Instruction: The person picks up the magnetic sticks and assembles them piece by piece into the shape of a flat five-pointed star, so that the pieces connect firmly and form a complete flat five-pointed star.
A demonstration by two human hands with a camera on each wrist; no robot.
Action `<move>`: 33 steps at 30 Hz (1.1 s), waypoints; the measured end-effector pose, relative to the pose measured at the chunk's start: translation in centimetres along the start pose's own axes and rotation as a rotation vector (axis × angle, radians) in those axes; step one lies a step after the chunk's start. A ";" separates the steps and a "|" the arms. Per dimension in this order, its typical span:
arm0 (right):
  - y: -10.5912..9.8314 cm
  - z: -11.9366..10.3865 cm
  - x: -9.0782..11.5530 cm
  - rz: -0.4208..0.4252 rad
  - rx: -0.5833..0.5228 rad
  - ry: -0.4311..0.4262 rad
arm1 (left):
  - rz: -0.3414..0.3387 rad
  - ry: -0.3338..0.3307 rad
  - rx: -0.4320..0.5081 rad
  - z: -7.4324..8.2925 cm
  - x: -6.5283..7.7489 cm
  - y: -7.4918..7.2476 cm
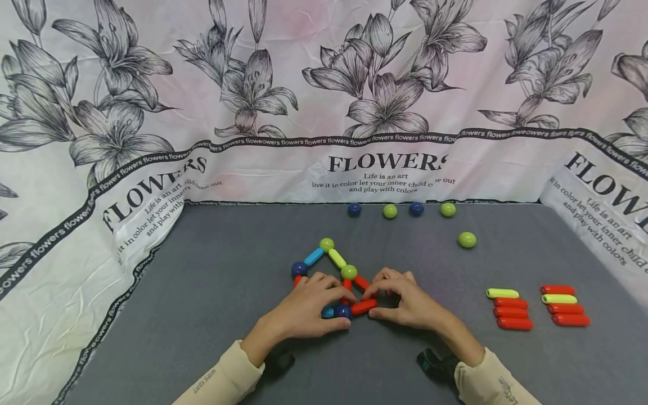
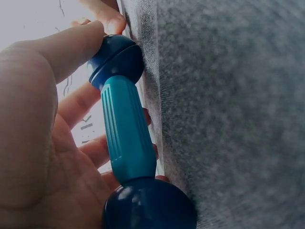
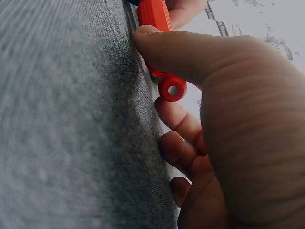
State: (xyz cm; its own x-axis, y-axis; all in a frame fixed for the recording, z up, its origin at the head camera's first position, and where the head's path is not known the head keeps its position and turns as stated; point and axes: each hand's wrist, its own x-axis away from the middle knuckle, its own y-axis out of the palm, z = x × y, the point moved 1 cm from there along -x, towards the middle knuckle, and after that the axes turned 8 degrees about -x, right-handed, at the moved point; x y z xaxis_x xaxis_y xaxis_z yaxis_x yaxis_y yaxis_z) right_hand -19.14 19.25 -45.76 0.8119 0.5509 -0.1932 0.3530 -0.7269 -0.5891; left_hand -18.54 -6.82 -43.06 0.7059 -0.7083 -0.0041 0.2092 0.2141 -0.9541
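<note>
On the grey tabletop (image 1: 202,337), the head view shows a frame of rods and balls (image 1: 337,259), its left side partly covered by the left hand (image 1: 304,308), thumb and fingers clamped on a blue ball (image 1: 343,312). Opposite, the right hand (image 1: 411,299) pinches a red rod (image 1: 364,306) meeting that ball. Loose balls (image 1: 390,211) lie beyond, loose rods (image 1: 511,311) rightward; both forearms slant inward. The left wrist view reveals a turquoise rod (image 2: 127,129), mostly hidden from above, linking two blue balls. The right wrist view adds a red rod end (image 3: 172,88) with a pale centre, below the thumb.
</note>
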 end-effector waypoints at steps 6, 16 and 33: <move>0.0 0.2 0.1 0.009 -0.008 -0.007 | -0.004 0.009 -0.011 0.0 0.1 0.1; 0.4 0.4 0.1 0.028 -0.016 -0.062 | -0.018 0.000 0.000 -0.2 0.3 0.2; -3.5 1.4 -0.1 0.796 -0.100 0.079 | -0.001 -0.017 -0.003 -0.1 0.4 -0.2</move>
State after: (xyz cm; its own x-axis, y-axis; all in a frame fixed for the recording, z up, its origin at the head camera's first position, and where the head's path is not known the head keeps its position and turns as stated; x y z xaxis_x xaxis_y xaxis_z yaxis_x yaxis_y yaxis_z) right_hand -21.11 22.29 -44.84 0.8665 -0.1756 -0.4673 -0.3084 -0.9243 -0.2246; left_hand -18.40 -7.23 -42.92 0.7173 -0.6968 0.0021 0.2080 0.2112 -0.9550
